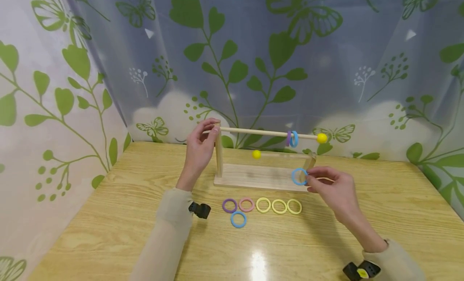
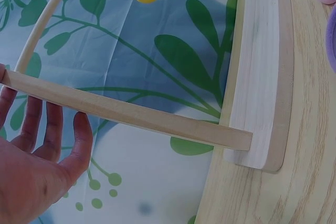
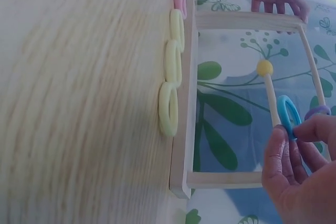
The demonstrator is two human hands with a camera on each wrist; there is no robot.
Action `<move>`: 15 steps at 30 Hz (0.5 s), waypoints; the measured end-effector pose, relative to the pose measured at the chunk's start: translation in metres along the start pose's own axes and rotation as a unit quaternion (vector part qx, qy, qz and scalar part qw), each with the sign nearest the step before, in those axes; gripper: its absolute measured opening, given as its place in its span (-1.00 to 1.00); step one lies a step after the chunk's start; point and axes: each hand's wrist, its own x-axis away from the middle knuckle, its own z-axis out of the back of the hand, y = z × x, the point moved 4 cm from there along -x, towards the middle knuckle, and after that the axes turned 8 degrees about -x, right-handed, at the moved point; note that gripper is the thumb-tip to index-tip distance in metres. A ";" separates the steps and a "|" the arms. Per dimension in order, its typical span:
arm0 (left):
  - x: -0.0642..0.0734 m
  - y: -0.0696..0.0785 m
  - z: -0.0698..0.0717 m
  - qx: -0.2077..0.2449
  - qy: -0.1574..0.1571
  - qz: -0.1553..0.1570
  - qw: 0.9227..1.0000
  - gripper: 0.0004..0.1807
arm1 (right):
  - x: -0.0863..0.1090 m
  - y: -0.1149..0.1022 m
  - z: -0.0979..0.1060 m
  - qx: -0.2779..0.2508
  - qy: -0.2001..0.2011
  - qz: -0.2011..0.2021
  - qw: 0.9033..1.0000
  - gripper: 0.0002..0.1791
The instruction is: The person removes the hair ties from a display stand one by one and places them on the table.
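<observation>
Left hand [image 1: 201, 143] up at the top of the left post [image 1: 219, 158] of a wooden stand: thumb on the near side, fingers around behind, closed on the wood. Right hand [image 1: 335, 190] has a blue ring [image 1: 293, 177] pinched by its edge between thumb and fingertips, gap no wider than the ring's thickness. That ring stands roughly upright in front of the right post [image 1: 310, 162], apart from both rods.

Stand: flat base [image 1: 250, 177] on the table [image 1: 119, 220], a post at each end. Upper rod [image 1: 253, 131] runs rightward from the left post to a yellow ball [image 1: 322, 138]; a purple ring [image 1: 288, 139] and blue [image 1: 295, 139] beside it hang there, nearer the ball. Lower rod [image 1: 282, 155] runs leftward from the right post — its own yellow ball [image 1: 256, 154] at the tip.

On the table before the base, a row left to right: purple ring [image 1: 223, 205], pink ring [image 1: 247, 211], three yellow rings [image 1: 279, 213]. Another blue ring [image 1: 238, 226] lies flat just below the purple and pink, on the person's side. Behind — leaf-and-butterfly cloth [image 1: 326, 71].
</observation>
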 end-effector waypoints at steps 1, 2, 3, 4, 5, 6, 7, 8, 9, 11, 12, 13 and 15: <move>0.000 0.000 0.000 0.000 0.000 0.000 1.000 -0.72 | 0.000 0.000 -0.001 0.004 -0.003 -0.001 1.000 -0.66; 0.000 0.000 0.000 -0.001 0.000 0.000 1.000 -0.72 | 0.000 0.000 -0.002 0.006 -0.007 -0.003 1.000 -0.66; 0.000 0.001 0.000 -0.001 -0.001 -0.001 1.000 -0.72 | 0.001 0.001 -0.003 0.008 -0.011 -0.004 1.000 -0.66; 0.000 0.001 0.000 -0.001 -0.002 -0.001 1.000 -0.72 | 0.001 0.001 -0.004 0.009 -0.016 -0.006 1.000 -0.66; 0.000 0.001 0.000 -0.001 -0.002 0.000 1.000 -0.72 | 0.001 0.001 -0.006 0.009 -0.020 -0.007 1.000 -0.66; -0.001 0.000 0.000 -0.001 -0.002 0.001 1.000 -0.72 | 0.001 0.001 -0.007 0.009 -0.024 -0.007 1.000 -0.66; -0.001 0.000 0.000 -0.001 -0.002 0.002 1.000 -0.72 | 0.002 0.001 -0.008 0.009 -0.028 -0.007 1.000 -0.66; -0.001 0.000 0.000 -0.001 -0.002 0.003 1.000 -0.72 | 0.002 0.002 -0.009 0.010 -0.031 -0.007 0.999 -0.66; 0.000 0.000 0.000 0.000 -0.002 0.004 1.000 -0.72 | 0.002 0.002 -0.010 0.011 -0.033 -0.008 0.999 -0.65; 0.000 0.000 0.000 0.000 -0.002 0.005 1.000 -0.72 | 0.004 0.002 -0.012 0.012 -0.038 -0.011 0.999 -0.66; 0.000 0.000 0.000 0.000 -0.002 0.005 1.000 -0.72 | 0.004 0.003 -0.013 0.012 -0.040 -0.012 0.999 -0.67; 0.000 0.000 0.000 0.000 -0.002 0.005 1.000 -0.72 | 0.005 0.003 -0.014 0.010 -0.042 -0.015 0.999 -0.67; 0.000 0.000 0.000 -0.002 -0.003 0.005 1.000 -0.72 | 0.006 0.004 -0.016 0.007 -0.048 -0.019 0.999 -0.68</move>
